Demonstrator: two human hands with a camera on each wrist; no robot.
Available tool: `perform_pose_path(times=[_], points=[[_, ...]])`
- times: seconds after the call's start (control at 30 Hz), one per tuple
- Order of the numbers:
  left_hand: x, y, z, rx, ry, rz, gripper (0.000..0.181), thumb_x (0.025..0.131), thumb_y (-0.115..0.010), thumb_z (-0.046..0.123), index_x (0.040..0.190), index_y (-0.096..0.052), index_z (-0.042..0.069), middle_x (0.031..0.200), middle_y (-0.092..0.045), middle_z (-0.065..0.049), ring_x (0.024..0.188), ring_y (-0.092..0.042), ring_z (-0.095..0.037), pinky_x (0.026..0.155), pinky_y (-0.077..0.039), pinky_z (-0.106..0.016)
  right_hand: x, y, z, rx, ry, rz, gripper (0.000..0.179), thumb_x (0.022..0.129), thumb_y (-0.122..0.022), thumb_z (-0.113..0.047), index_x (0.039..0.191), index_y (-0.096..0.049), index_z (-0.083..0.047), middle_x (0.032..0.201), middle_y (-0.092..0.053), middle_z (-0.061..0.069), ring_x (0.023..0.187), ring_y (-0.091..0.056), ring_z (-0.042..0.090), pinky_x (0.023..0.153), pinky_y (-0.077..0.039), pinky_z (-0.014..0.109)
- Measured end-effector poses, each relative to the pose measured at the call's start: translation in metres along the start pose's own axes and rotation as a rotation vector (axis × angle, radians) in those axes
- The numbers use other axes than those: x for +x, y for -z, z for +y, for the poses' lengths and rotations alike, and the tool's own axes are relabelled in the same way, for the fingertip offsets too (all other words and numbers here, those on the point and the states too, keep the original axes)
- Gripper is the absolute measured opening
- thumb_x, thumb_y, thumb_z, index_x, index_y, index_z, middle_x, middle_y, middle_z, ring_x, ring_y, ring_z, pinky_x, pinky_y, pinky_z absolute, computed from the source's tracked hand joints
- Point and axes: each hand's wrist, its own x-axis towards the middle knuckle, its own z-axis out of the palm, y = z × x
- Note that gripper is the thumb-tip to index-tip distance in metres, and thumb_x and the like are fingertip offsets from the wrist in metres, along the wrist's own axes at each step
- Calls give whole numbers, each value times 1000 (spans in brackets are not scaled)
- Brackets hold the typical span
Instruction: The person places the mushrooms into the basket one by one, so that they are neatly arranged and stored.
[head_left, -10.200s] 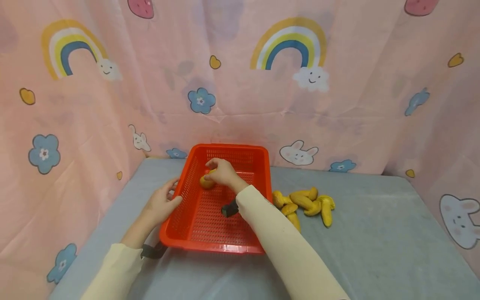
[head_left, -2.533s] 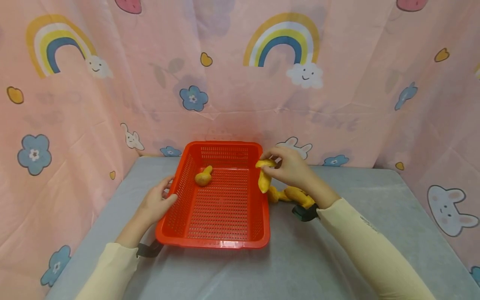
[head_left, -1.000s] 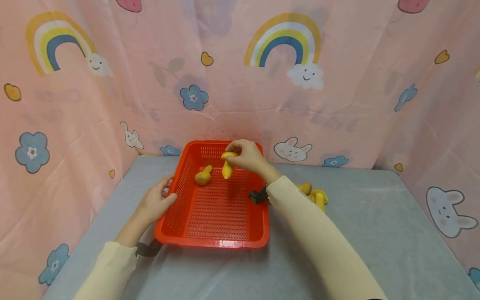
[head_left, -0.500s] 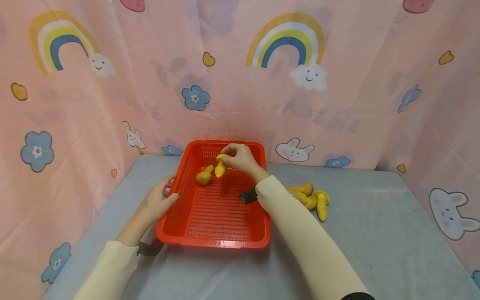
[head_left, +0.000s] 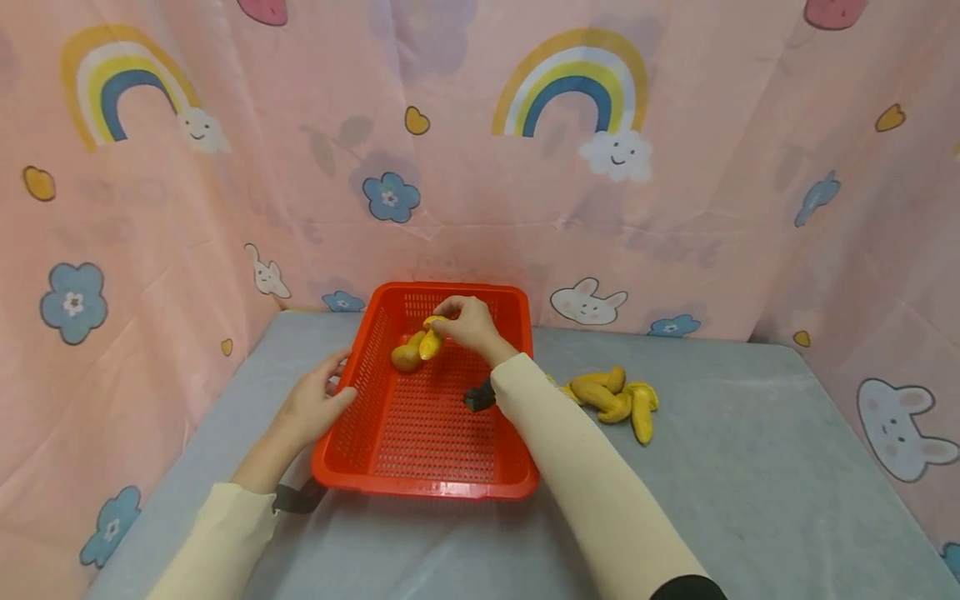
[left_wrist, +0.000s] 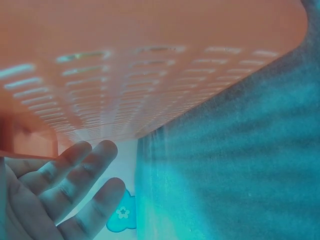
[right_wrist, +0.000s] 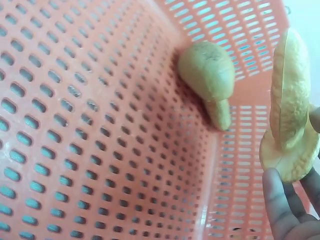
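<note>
In the head view a red perforated basket [head_left: 438,488] stands on the table. My left hand [head_left: 309,408] holds its left rim, thumb over the lip; the left wrist view shows the other fingers loosely spread below the lip, beside the slotted wall. Inside the basket, near its left wall, my right hand [head_left: 468,327] pinches a yellow mushroom [right_wrist: 290,95] by the cap, with its stem pointing down in the head view. A browner mushroom with a round cap [right_wrist: 207,72] lies on the basket floor just left of the held one.
Several more yellow mushrooms [head_left: 611,396] lie in a cluster right of the basket, partly behind my right sleeve. A pink patterned curtain [head_left: 480,208] hangs behind and along both sides of the grey-blue tabletop [head_left: 757,467].
My right hand has carried the mushroom from beside the basket's right rim left and downward, close to the mushroom on the floor. The left hand has stayed at the left rim.
</note>
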Motion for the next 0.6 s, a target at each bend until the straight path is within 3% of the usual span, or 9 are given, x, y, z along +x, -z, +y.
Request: perform_pose_path(times=[0.27,0.6], points=[[2,-1,-3,-10,6,-13,63,92,-54,14,149,-30,3,126,-54,-22,86,-64,-24,68,-59,-35,8,-14,14,-62,-15,19,21,87,-69,-20,104,-68,-8,107,-67,8,98,-60,22,80,-53,29],[2,-1,-5,-31,6,-7,62,92,-55,13,149,-31,4,124,-54,-21,85,-64,-23,65,-60,-34,11,-19,16,-115,-32,37,22,86,-68,-17,105,-69,-5,105,-68,10,96,-62,23,85,-54,31]])
